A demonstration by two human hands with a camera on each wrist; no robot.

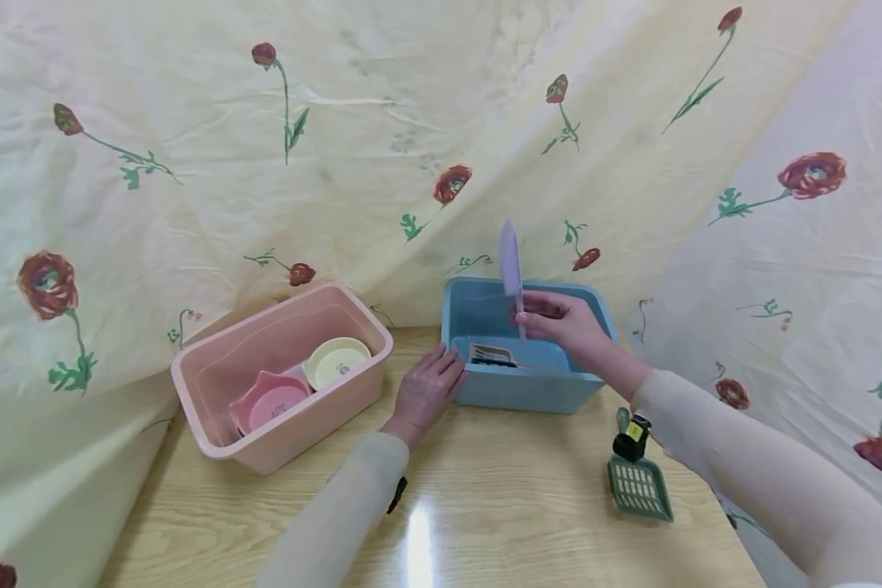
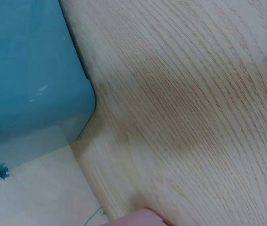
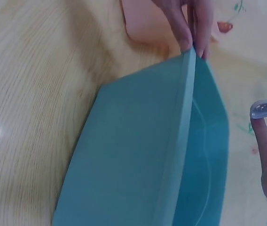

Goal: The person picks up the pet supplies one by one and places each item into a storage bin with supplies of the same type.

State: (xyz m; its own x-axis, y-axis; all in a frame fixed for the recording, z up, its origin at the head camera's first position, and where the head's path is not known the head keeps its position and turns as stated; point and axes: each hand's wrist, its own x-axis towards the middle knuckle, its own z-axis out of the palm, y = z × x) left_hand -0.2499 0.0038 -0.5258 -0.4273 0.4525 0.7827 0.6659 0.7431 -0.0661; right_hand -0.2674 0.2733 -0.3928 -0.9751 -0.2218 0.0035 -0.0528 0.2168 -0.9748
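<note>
Raised over the blue bin [image 1: 507, 392], a light purple scoop [image 1: 510, 260] is seen almost edge-on, blade upward. My right hand [image 1: 562, 322] pinches its handle between thumb and fingers; the handle's end [image 3: 265, 109] shows in the right wrist view. My left hand [image 1: 425, 392] grips the bin's near left corner, thumb outside and fingers over the rim, as the right wrist view shows. Inside the bin lie a pale slotted scoop [image 1: 489, 353] and a dark piece beside it, partly hidden by the front wall.
At left, a pink bin [image 1: 279, 433] holds a pink eared bowl [image 1: 273, 402] and a cream bowl [image 1: 336, 359]. A green slotted scoop [image 1: 639, 490] lies on the wooden table [image 1: 485, 498] below my right forearm. Flowered cloth [image 1: 367, 204] hangs behind.
</note>
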